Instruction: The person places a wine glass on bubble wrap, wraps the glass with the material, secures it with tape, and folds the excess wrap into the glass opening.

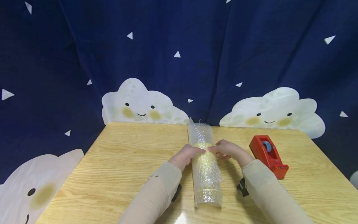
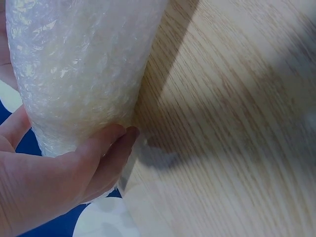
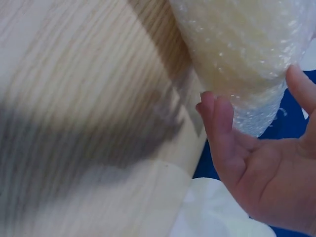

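A roll of bubble wrap [image 1: 207, 174] around something yellowish lies lengthwise on the wooden table. The left hand [image 1: 188, 155] grips its left side, thumb on top; in the left wrist view the fingers of that hand [image 2: 59, 173] curl against the wrap [image 2: 84, 64]. From the right, the right hand [image 1: 230, 151] touches the top of the roll with thumb or fingertip near the left thumb. In the right wrist view the right hand [image 3: 271, 168] has its thumb on the wrap [image 3: 242, 49] and its other fingers loosely bent beside it.
A red tape dispenser [image 1: 269, 157] with a bluish tape roll [image 1: 267, 146] stands on the table to the right of the right hand. Behind the wooden table [image 1: 134, 149] hangs a dark blue curtain [image 1: 156, 62] with white clouds and triangles.
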A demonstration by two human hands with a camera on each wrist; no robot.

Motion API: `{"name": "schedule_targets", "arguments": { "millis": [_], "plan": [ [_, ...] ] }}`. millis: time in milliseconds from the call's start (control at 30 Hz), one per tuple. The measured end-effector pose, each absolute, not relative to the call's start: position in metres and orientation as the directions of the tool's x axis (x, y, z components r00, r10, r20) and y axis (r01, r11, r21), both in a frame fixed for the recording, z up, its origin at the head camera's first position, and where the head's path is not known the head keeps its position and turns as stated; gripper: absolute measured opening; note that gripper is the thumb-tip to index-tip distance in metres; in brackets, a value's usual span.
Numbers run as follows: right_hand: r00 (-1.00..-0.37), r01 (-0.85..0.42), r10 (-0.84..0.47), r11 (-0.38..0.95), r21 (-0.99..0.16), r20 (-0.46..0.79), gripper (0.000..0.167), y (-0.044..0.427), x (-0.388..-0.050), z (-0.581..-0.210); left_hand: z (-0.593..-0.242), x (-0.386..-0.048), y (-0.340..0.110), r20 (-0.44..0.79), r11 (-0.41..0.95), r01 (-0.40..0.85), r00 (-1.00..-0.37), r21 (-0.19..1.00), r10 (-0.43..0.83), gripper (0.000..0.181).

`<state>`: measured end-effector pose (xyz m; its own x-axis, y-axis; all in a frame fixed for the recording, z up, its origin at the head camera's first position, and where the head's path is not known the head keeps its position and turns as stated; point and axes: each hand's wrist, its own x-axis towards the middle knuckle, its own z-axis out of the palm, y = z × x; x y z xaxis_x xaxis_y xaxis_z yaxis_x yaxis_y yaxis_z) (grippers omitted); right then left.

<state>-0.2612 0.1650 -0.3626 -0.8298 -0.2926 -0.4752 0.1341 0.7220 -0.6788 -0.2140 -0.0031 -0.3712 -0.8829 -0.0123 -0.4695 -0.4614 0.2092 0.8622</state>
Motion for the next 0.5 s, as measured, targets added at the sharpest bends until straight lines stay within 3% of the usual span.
{"name": "schedule_targets", "arguments": {
  "millis": [133,500],
  "plan": [
    [-0.802,0.167,-0.322,0.688,-0.707,-0.503,0.032,0.169,-0.263,-0.369,-0.371,-0.213,-0.002,-0.468,0.205,-0.459,-0.884,0.865,-0.006,0.083],
    [-0.764,0.177,-0.373,0.664,-0.727,-0.526,0.055,0.173,-0.26,-0.375,-0.372,-0.215,-0.004,-0.472,0.154,-0.467,-0.882,0.871,-0.004,0.085]
  ]
}}
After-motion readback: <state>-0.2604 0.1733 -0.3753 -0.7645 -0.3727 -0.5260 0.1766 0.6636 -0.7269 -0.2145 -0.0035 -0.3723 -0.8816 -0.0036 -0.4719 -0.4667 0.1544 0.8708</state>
